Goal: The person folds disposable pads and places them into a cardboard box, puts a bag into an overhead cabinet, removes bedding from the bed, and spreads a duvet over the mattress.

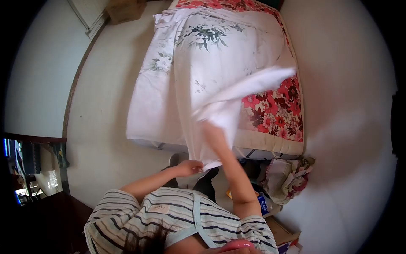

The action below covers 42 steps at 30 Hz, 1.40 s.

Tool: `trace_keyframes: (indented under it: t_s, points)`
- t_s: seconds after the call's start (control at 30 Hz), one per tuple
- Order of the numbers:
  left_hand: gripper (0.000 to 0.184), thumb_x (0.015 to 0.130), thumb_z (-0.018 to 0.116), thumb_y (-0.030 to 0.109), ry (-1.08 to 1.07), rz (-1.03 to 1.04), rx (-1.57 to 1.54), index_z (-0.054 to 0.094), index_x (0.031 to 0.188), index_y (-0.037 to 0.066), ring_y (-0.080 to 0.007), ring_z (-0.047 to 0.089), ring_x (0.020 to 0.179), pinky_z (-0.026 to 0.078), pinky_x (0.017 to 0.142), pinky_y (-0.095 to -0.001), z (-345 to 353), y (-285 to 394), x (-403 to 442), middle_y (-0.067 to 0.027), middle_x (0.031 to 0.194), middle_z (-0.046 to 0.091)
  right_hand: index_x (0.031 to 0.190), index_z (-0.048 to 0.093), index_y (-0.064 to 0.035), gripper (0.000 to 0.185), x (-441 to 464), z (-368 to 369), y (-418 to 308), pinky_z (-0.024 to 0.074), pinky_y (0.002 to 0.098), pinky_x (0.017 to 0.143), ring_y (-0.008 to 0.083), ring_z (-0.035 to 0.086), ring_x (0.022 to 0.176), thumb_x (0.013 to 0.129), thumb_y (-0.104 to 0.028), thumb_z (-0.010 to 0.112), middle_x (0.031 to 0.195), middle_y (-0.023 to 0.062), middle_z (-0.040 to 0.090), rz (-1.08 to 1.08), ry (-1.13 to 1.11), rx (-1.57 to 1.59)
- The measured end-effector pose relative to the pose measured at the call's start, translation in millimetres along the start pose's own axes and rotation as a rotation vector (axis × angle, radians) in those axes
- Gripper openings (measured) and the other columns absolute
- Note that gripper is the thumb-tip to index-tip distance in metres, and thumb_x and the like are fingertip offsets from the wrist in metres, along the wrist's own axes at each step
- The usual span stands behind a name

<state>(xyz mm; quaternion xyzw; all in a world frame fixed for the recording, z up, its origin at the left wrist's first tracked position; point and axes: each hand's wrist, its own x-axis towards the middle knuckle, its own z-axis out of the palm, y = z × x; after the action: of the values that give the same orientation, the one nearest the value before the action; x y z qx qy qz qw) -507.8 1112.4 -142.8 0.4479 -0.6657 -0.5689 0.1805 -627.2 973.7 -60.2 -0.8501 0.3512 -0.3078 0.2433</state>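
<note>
A white bed sheet [237, 44] with green leaves and pale flowers is spread over the bed, and its near right part is lifted and folded back in the air. My left hand [191, 167] pinches the sheet's near edge, low in front of my body. Farther forward and to the right, my right hand [211, 130] is at the raised part of the sheet, which bunches at it; motion blurs the fingers, but the cloth appears gripped. Under the sheet, a red-flowered mattress cover [277, 112] shows along the right side.
The bed's right side stands close to the wall [342, 84]. On the floor [101, 97], a cardboard box [125, 10] is at the far left. Crumpled patterned cloth [287, 180] lies at the bed's near right corner, beside an open box [281, 233]. Dark furniture [46, 220] is at lower left.
</note>
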Motion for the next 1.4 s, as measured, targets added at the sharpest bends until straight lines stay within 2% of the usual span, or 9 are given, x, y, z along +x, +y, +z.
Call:
trace_keyframes:
  t_s: [0.03, 0.17, 0.23, 0.37, 0.5, 0.57, 0.97, 1.13, 1.4]
  points:
    - [0.021, 0.08, 0.049, 0.02, -0.023, -0.032, -0.079, 0.054, 0.094, 0.007, -0.0244, 0.056, 0.082, 0.043, 0.071, -0.0332, -0.1, -11.4, -5.7, -0.0111, 0.088, 0.057, 0.102, 0.052, -0.0097, 0.025, -1.7, 16.1, -32.9, 0.0437, 0.0363, 0.068, 0.0337, 0.055, 0.079, 0.08, -0.016, 0.042, 0.091, 0.0156, 0.056, 0.277, -0.524, -0.004]
    - [0.025, 0.08, 0.049, 0.02, 0.204, 0.121, -0.333, 0.053, 0.098, 0.004, -0.0266, 0.055, 0.083, 0.042, 0.077, -0.0344, 42.7, -179.8, -41.0, -0.0125, 0.088, 0.058, 0.098, 0.056, -0.0127, 0.026, -61.0, 77.1, -89.4, 0.0429, 0.0342, 0.071, 0.0296, 0.055, 0.077, 0.074, -0.012, 0.045, 0.092, 0.0126, 0.052, 0.102, -0.813, 0.096]
    - [0.025, 0.08, 0.05, 0.019, 0.027, -0.146, 0.138, 0.052, 0.099, 0.002, -0.024, 0.054, 0.088, 0.04, 0.081, -0.0332, -16.4, -69.8, -63.6, -0.0125, 0.092, 0.057, 0.095, 0.057, -0.0086, 0.024, -98.3, 96.3, -79.4, 0.0421, 0.0328, 0.072, 0.0283, 0.053, 0.081, 0.074, -0.009, 0.047, 0.091, 0.0129, 0.052, 0.212, -0.452, 0.203]
    - [0.014, 0.08, 0.051, 0.011, 0.07, -0.183, -0.477, 0.053, 0.093, 0.004, -0.0108, 0.049, 0.089, 0.038, 0.081, -0.0257, -28.6, -60.8, -79.4, -0.0039, 0.091, 0.054, 0.1, 0.056, -0.0071, 0.027, -144.6, 97.7, -39.6, 0.0381, 0.0343, 0.082, 0.0266, 0.049, 0.095, 0.075, -0.014, 0.056, 0.099, 0.0124, 0.054, 0.477, -0.028, 0.005]
    - [0.013, 0.08, 0.052, 0.011, -0.084, -0.078, -0.54, 0.053, 0.09, 0.003, -0.0104, 0.049, 0.084, 0.038, 0.078, -0.0244, -36.5, 10.1, -67.1, -0.0022, 0.087, 0.054, 0.111, 0.047, -0.0079, 0.04, -175.9, 117.6, 33.2, 0.0422, 0.0322, 0.078, 0.0194, 0.052, 0.09, 0.083, -0.036, 0.046, 0.103, 0.0063, 0.053, 1.381, 0.191, 1.184]
    - [0.017, 0.078, 0.054, 0.013, -0.199, 0.035, -0.385, 0.054, 0.091, 0.003, -0.0103, 0.048, 0.083, 0.038, 0.077, -0.0242, -29.4, 39.8, -60.1, -0.0034, 0.085, 0.054, 0.111, 0.046, -0.0024, 0.043, -106.9, 37.6, -31.5, 0.0444, 0.0305, 0.074, 0.0189, 0.056, 0.082, 0.084, -0.036, 0.044, 0.099, 0.0083, 0.055, 1.311, -0.092, 1.945]
    - [0.062, 0.084, 0.029, 0.052, 0.604, -0.171, -1.156, 0.033, 0.124, 0.006, -0.023, 0.047, 0.104, 0.037, 0.09, -0.0332, -165.1, -11.3, -155.5, -0.0114, 0.114, 0.047, 0.118, 0.041, 0.0007, 0.04, 4.5, 80.6, -182.7, 0.0332, 0.0324, 0.091, 0.0254, 0.046, 0.106, 0.081, -0.015, 0.047, 0.116, 0.0174, 0.047, 0.111, -0.157, 0.742]
    - [0.038, 0.077, 0.049, 0.034, 0.563, -0.42, -1.199, 0.053, 0.101, 0.005, -0.0207, 0.053, 0.094, 0.042, 0.085, -0.0312, -199.0, -36.3, -146.4, -0.0087, 0.095, 0.057, 0.113, 0.047, -0.0002, 0.042, -6.4, 123.2, -220.6, 0.0321, 0.0316, 0.092, 0.0262, 0.042, 0.11, 0.076, -0.019, 0.053, 0.116, 0.018, 0.046, 0.139, -0.989, 0.376]
    - [0.023, 0.071, 0.054, 0.007, 0.271, 0.074, -0.601, 0.059, 0.092, 0.0, -0.0175, 0.059, 0.079, 0.047, 0.072, -0.0281, -267.0, 24.4, -222.5, -0.0102, 0.087, 0.061, 0.125, 0.033, -0.0051, 0.056, -15.7, 156.7, -113.6, 0.0294, 0.0374, 0.095, 0.0208, 0.034, 0.116, 0.08, -0.033, 0.052, 0.126, 0.0121, 0.035, 1.285, 0.114, 1.643]
